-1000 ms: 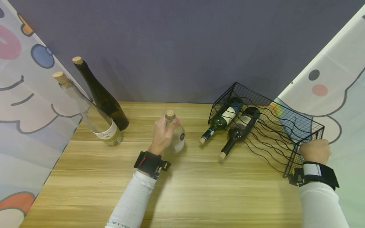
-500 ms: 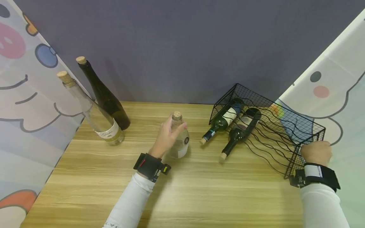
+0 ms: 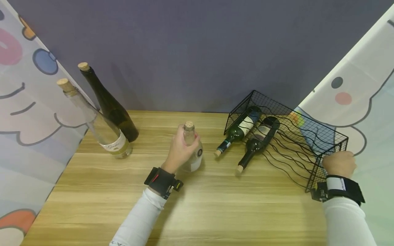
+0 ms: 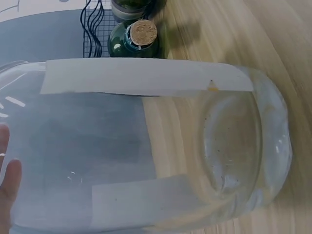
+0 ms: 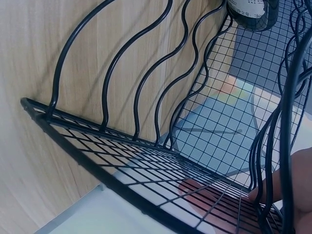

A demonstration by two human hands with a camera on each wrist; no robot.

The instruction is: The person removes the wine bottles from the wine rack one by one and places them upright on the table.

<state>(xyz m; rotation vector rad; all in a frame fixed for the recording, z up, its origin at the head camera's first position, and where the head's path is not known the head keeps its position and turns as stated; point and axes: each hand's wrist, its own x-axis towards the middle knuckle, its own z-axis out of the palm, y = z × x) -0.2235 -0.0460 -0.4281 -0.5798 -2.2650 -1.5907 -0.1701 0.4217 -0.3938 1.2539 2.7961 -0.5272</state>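
My left hand (image 3: 181,150) grips a clear glass bottle (image 3: 194,162) with a cork, around its neck and shoulder. In the left wrist view, the bottle (image 4: 117,76) fills the picture and fingertips (image 4: 10,183) show at the left edge. Whether its base touches the table I cannot tell. At the right, my right hand (image 3: 340,164) holds the end of a black wire wine rack (image 3: 301,114); a finger (image 5: 298,178) bends by the wavy wires in the right wrist view. Two dark corked bottles, one with a pale label (image 3: 246,125) and another (image 3: 255,145), lie in the rack, necks toward me.
At the left of the wooden table (image 3: 215,212) stand a tall clear bottle (image 3: 106,128) with a label and a dark bottle (image 3: 115,107), both corked. A grey panel (image 3: 184,54) rises behind the table, and printed cartoon sheets (image 3: 369,102) flank it.
My left hand and the clear bottle have shifted slightly right and toward me, and the fingers have closed further around it. The right hand stays at the rack.
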